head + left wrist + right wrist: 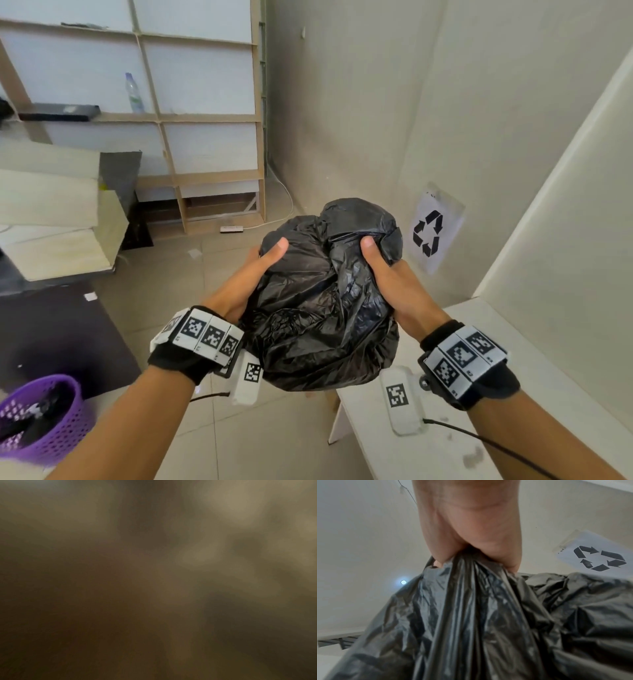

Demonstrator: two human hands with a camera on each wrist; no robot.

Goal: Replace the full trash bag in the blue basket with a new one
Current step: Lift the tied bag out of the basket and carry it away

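A full, crumpled black trash bag is held up in the air in front of me, between both hands. My left hand grips its left side, thumb laid across the plastic. On the other side my right hand clutches a bunch of the plastic, thumb on top. In the right wrist view the fingers of my right hand pinch gathered folds of the bag. The left wrist view is a brown blur that shows nothing clearly. No blue basket is in view.
A purple mesh basket stands at the lower left. A white table runs along the right, under a wall with a recycling sign. Wooden shelving with a bottle stands behind, stacked boards at the left, tiled floor between.
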